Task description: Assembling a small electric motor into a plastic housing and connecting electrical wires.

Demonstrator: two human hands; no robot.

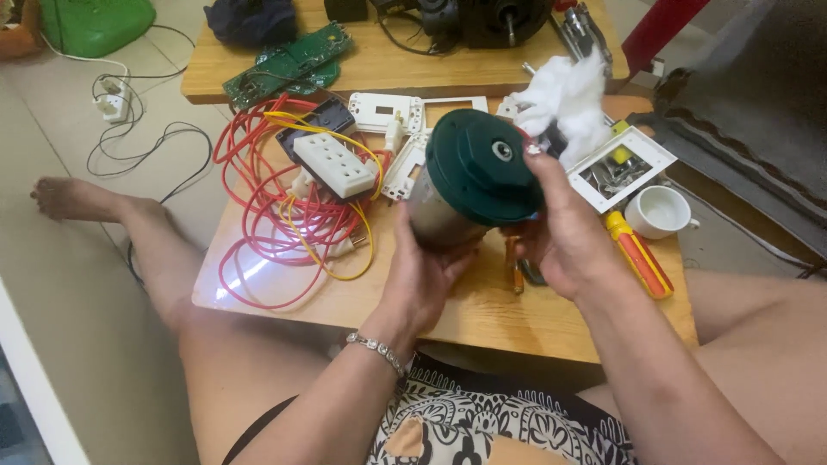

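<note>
A cylindrical motor with a dark green round cap (478, 168) and a metal body is held over a low wooden table (482, 314). My left hand (422, 271) cups its metal body from below. My right hand (560, 228) grips the right side of the green cap, fingertips near the small shaft hole at its centre. A wad of white cotton (560, 95) lies just behind the right hand.
A tangle of red and yellow wires (276, 207) with a white socket block (336, 164) lies at the left. White switch plates (388, 112), a white cup (659, 211), an orange-handled screwdriver (637, 254) and a green circuit board (289, 65) surround the motor.
</note>
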